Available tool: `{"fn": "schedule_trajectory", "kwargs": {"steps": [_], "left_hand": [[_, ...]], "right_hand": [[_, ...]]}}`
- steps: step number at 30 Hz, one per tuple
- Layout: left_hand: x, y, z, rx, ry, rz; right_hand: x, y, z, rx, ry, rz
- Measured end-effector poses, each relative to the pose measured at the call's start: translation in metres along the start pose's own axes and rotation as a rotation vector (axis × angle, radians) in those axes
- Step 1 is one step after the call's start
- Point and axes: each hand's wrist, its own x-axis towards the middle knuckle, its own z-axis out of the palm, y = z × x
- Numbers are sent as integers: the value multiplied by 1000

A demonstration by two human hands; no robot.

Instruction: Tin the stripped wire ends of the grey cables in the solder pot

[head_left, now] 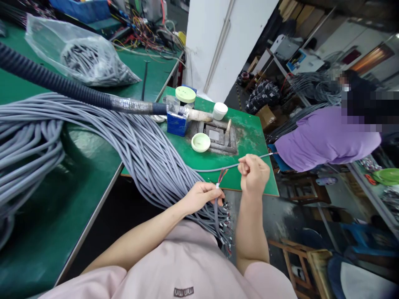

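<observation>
My left hand (205,194) pinches a grey cable just below its stripped end, where thin red and dark wires (222,176) fan out upward. To the right, my right hand (254,172) is closed around another grey cable (218,169), whose tip with short bare wires sticks out past the fist. A thick bundle of grey cables (146,145) sweeps from the left table down beneath my left hand. Their stripped ends (227,228) hang in a cluster by my lap.
A dark ribbed hose (77,93) crosses above the bundle, its nozzle by a metal solder pot (215,135). Around it stand a pale green dish (200,142), a white jar (220,111) and a blue box (177,123). A person in purple (327,137) works at the right.
</observation>
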Motion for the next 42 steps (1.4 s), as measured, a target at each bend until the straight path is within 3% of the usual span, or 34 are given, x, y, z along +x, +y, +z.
{"fn": "schedule_trajectory", "kwargs": {"steps": [5, 9, 13, 20, 28, 42], "left_hand": [[4, -5, -3, 19, 80, 58], [2, -8, -2, 105, 48, 115], [0, -8, -4, 135, 52, 129], [4, -16, -8, -66, 77, 93], [5, -13, -6, -326, 66, -46], [7, -13, -12, -440, 78, -57]], "right_hand": [[-27, -20, -5, -617, -286, -203], [-40, -18, 9, -785, -340, -318], [-37, -13, 17, -704, -356, -282], [-40, -2, 4, -346, -218, -101], [-47, 9, 1, -359, -197, -113], [-47, 11, -1, -436, -271, -221]]}}
